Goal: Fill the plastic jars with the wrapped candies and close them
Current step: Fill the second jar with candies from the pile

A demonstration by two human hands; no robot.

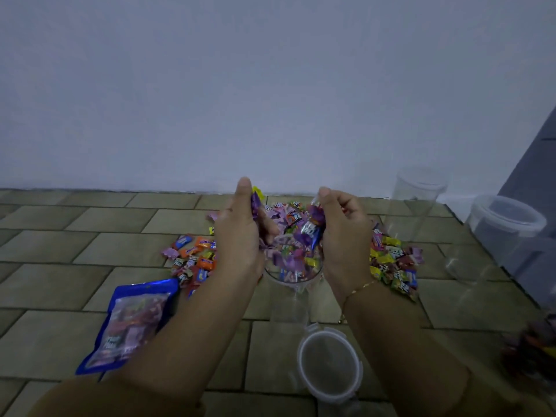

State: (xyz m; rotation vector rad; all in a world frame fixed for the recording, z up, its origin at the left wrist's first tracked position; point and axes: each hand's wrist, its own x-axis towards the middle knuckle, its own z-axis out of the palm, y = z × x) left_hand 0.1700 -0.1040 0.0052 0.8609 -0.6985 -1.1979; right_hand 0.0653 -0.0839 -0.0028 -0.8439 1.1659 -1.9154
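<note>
A clear plastic jar [293, 279] stands on the tiled floor between my hands, its mouth full of wrapped candies [290, 257]. My left hand [240, 233] and my right hand [343, 233] are cupped on either side above the jar's mouth. Each holds a bunch of purple and blue wrapped candies. More loose candies lie in a pile on the floor, spreading left [192, 257] and right [394, 263] of the jar. A round clear lid [329, 365] lies on the floor in front of the jar.
A blue candy bag [129, 323] lies at the left near my forearm. Two clear jars, one [418, 200] by the wall and one [505, 227] with its lid on, stand at the back right. A dark grey surface rises at the right edge.
</note>
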